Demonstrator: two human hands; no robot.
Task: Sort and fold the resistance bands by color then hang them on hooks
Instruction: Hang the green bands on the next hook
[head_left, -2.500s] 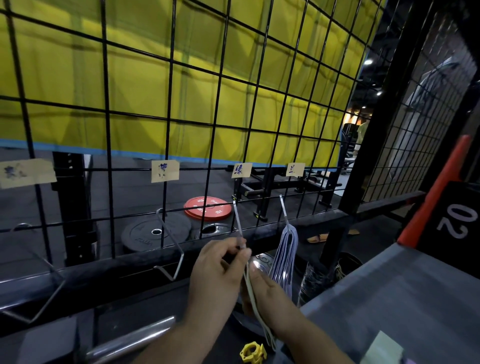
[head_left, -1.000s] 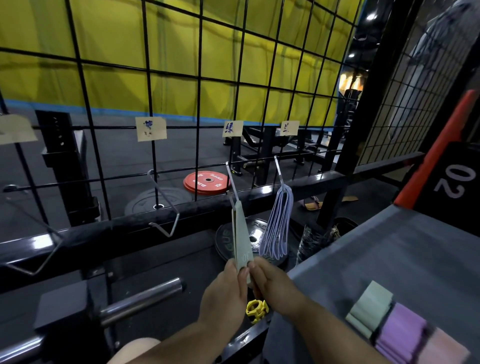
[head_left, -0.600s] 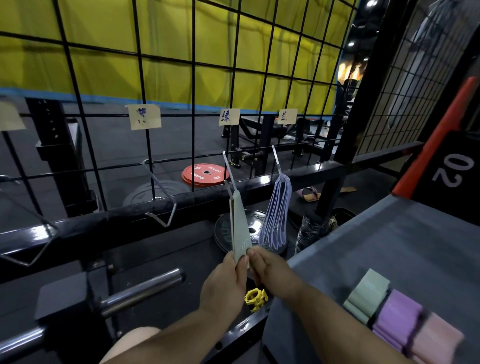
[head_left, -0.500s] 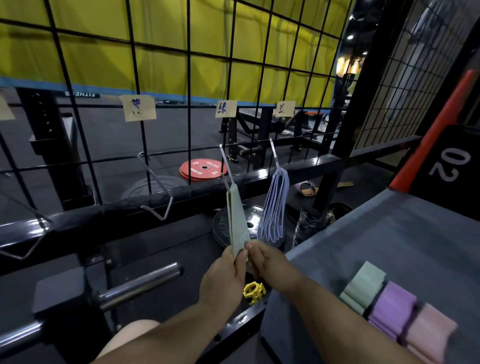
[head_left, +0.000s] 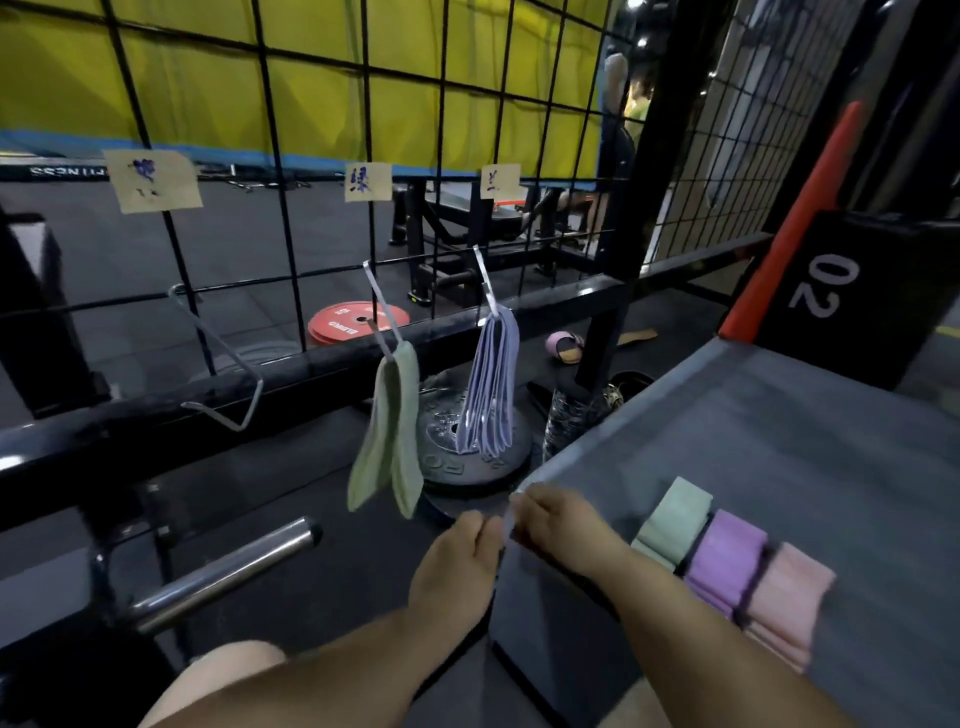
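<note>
Head cam: the next grab looks like a right-side job. The folded piles sit just to the right of the right hand (head_left: 550, 525) on the worktop (head_left: 779, 415), and the left hand (head_left: 452, 561) would have to cross over.
Wire grid (head_left: 441, 130): one big black panel, with everything hanging off it.
Worktop: one grey slab, and its near corner is right at the fingertips.
Blue-grey bands (head_left: 491, 395): a bunch on the right hook (head_left: 483, 280), too many strands bunched together for me to count.
Green band (head_left: 387, 441): one, draped over the middle hook (head_left: 382, 306), with both ends dangling.
Folded piles: 3 in a row touching each other, green pile (head_left: 675, 519) nearest the hand, then purple pile (head_left: 727, 561), then pink pile (head_left: 789, 597). Their long sides point away from me and a bit to the right.
Hooks: 3 in view, 2 loaded, and the left hook (head_left: 223, 364) is bare.
Left hand: fingers loosely bent, looks like it's got nothing in it.
Right hand: resting at the worktop corner, but the fingertips are smeared, so honestly can't tell if it's pinching anything.
Paper tags: 3 on the grid, one above each hook: left tag (head_left: 153, 179), middle tag (head_left: 368, 182), right tag (head_left: 500, 181).
My guess: green pile goes next, since its hook has only one band on it.
</note>
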